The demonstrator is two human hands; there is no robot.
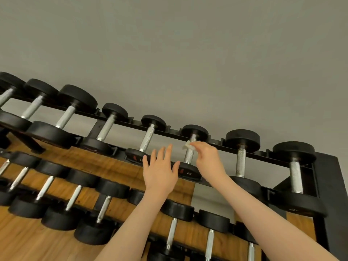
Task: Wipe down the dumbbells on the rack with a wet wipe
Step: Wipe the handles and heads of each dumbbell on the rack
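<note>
L hand (160, 169) fingers spread, holding nothing, just left of top-row dumbbell (190, 153) on rack (325, 185), R hand (208, 160) pinching wet wipe (188, 145) vs its metal handle, hands apart.

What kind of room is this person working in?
Most likely a gym or home workout room. A black rack against a grey wall holds rows of dumbbells over a wood floor, and the right hand rubs a wipe on one handle.

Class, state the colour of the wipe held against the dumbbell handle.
White: the wet wipe pinched in the right hand, seen in the head view.
</note>
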